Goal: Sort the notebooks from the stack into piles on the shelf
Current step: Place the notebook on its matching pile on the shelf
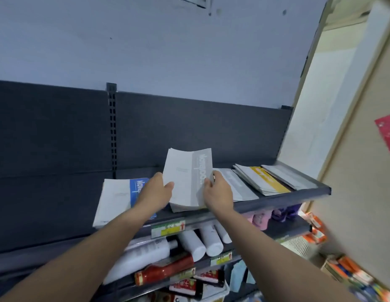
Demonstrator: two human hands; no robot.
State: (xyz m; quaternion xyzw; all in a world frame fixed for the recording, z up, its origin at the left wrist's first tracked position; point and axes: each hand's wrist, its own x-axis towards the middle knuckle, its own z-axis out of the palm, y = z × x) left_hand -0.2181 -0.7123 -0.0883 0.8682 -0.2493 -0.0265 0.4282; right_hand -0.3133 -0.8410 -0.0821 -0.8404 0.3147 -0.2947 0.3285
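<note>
A stack of grey-banded notebooks stands tilted up on the dark shelf, its far edge raised. My left hand grips its left edge and my right hand grips its right edge. Left of it lies a pile with a blue-banded notebook on top, partly under my left forearm. To the right lie a grey-and-white pile, a yellow-banded pile and another grey pile.
The dark back panel rises behind the shelf. A lower shelf holds white bottles and a red bottle. A beige wall or cabinet stands close on the right, with orange packages below.
</note>
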